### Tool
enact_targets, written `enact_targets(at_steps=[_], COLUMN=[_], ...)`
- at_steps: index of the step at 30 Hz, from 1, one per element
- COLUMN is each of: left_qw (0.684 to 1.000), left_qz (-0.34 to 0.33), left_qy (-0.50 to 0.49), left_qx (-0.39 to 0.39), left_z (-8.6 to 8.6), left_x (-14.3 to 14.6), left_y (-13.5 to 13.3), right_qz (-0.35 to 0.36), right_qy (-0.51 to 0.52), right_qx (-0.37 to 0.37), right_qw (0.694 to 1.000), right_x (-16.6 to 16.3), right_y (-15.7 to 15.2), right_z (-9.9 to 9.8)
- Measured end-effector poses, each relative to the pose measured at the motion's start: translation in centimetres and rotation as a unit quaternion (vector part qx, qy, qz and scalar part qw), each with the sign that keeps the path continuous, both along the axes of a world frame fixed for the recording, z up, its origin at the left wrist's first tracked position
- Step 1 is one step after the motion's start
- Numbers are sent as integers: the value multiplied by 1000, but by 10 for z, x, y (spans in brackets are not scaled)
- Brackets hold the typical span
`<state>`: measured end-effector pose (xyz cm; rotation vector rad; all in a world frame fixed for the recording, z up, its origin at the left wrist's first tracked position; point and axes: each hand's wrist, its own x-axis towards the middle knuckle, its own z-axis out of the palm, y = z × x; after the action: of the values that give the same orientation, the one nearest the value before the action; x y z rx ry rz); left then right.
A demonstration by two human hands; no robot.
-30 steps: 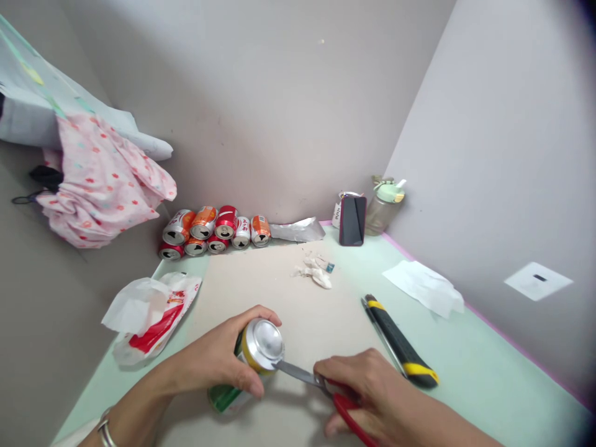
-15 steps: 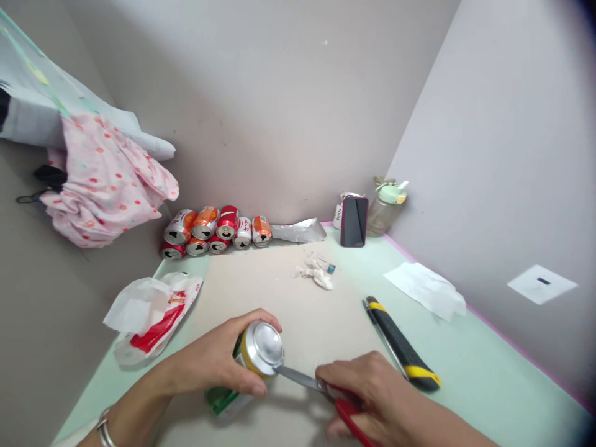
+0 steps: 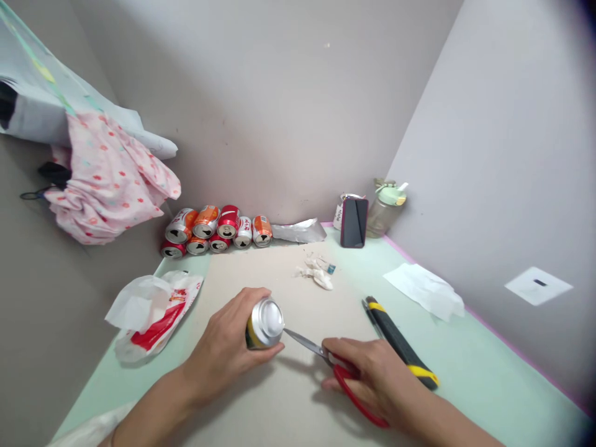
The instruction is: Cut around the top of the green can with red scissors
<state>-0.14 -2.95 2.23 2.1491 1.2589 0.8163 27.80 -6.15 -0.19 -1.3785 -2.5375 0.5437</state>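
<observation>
My left hand is wrapped round a drinks can, silver base facing me, held low over the beige board. Fingers hide most of the can's yellow and green side. My right hand grips red-handled scissors. Their metal blades point left and meet the can just under its base rim. Whether the blade tip is inside the metal, I cannot make out.
A black and yellow utility knife lies just right of my right hand. Several empty cans are stacked at the back wall, beside foil, a phone and a bottle. A plastic bag lies left, tissue right, paper scraps mid-board.
Both hands have moved up and away from me with the can and scissors. My left hand has turned over the can, covering its green side.
</observation>
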Motion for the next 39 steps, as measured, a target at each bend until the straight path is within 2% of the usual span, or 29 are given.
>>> enact_targets(at_steps=[5,8,11,13,16,18,20,22,25,30,39], left_qw=[978,955,930,920,925,944,959,961,957,961,963], left_qz=[14,-39,-104,-125,-113,-61,-3,27,14,-27,-40], left_qy=[-58,-107,-137,-135,-128,-133,-149,-170,-170,-129,-116], left_qx=[-202,-275,-324,-345,-340,-294,-239,-216,-234,-243,-241], left_z=[22,27,24,21,19,19,18,17,15,16,19], left_x=[5,3,-1,-3,-2,-1,1,1,0,0,1], left_y=[-3,-1,2,3,2,1,1,2,3,2,-1], right_qz=[27,43,54,50,44,33,2,-42,-59,22,46], right_qy=[37,41,36,28,14,22,59,109,147,133,80], right_qx=[49,105,143,160,175,172,143,80,10,55,32], right_qw=[998,993,988,985,983,984,988,990,987,989,995], right_x=[2,3,2,2,3,5,6,6,4,2,2], right_y=[5,3,-1,-3,-3,-1,1,3,3,3,0], right_z=[-2,-4,-5,-6,-9,-11,-12,-9,-4,-1,4])
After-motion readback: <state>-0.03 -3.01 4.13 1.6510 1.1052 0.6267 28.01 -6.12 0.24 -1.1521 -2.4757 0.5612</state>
